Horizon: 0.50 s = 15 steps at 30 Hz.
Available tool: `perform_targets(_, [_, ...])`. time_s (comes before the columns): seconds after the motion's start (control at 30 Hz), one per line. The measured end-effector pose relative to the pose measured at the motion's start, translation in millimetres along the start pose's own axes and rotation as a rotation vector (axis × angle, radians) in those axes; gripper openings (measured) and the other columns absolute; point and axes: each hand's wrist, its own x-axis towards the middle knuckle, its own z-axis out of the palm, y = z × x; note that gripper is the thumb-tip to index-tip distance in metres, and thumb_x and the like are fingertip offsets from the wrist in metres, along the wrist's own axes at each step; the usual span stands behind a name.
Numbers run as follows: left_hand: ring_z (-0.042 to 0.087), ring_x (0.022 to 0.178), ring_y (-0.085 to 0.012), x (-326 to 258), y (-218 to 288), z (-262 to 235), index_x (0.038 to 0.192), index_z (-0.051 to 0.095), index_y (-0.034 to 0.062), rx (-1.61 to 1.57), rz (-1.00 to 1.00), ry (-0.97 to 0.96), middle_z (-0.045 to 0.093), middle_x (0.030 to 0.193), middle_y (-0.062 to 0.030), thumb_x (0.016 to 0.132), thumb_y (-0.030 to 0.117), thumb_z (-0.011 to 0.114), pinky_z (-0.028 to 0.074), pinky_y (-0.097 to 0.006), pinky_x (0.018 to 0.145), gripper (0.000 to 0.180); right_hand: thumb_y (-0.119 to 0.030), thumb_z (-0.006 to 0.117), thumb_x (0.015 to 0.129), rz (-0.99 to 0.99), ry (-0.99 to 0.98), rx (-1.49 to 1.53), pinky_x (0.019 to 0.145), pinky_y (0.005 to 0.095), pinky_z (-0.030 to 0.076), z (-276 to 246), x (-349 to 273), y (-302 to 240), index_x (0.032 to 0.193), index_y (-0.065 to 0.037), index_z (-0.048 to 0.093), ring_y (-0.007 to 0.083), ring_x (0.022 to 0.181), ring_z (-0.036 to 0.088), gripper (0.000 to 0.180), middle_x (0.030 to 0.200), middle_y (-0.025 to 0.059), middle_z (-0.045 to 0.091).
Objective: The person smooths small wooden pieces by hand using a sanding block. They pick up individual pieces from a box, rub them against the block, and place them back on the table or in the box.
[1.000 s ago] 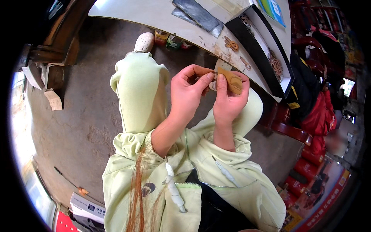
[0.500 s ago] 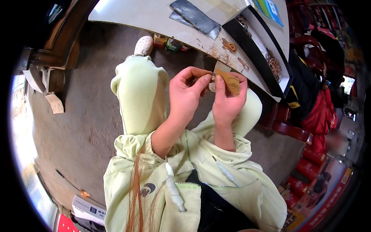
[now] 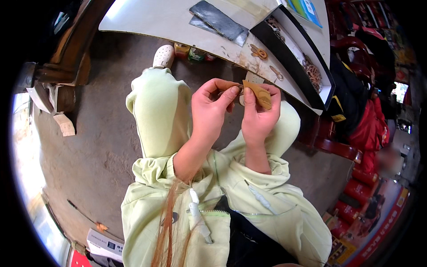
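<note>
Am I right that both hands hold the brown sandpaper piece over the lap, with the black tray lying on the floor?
Not quite. The head view shows the black tray lying on the white table, not on the floor. The rest stands: the left hand and right hand hold the brown sandpaper piece over the lap.

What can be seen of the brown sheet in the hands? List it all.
The brown sheet is a small, flat, tan-brown piece, like sandpaper or thin leather; which, I cannot tell. It has a pointed upper corner and a matte face. The right hand pinches it upright, thumb on its front. The left hand meets its left edge, where a small pale part shows between the fingertips. It is held above the lap, before the table edge.
</note>
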Motion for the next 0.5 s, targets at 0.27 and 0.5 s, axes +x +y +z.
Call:
perform_targets(0.27, [0.049, 0.057, -0.0061, -2.0, -0.9, 1.9, 0.087, 0.063, -0.0017, 0.001, -0.026, 0.002, 0.058, 0.069, -0.0005, 0.084, 0.003, 0.063, 0.038, -0.021, 0.051, 0.005, -0.002, 0.063, 0.087, 0.012, -0.013, 0.004, 0.073, 0.0216, 0.045, 3.6, -0.9, 0.7, 0.099, 0.001, 0.049, 0.0086, 0.082, 0.053, 0.019, 0.093, 0.0044, 0.053])
perform_targets(0.5, [0.053, 0.06, -0.008, -4.0, -1.9, 4.2, 0.091, 0.063, -0.0017, -0.098, -0.113, -0.138, 0.063, 0.079, -0.003, 0.086, 0.006, 0.064, 0.043, -0.022, 0.054, 0.009, -0.001, 0.062, 0.087, 0.123, 0.125, 0.366, 0.076, 0.0253, 0.046, -2.3, 7.6, -2.9, 0.107, 0.0, 0.049, 0.0116, 0.083, 0.054, 0.024, 0.098, 0.0059, 0.056])
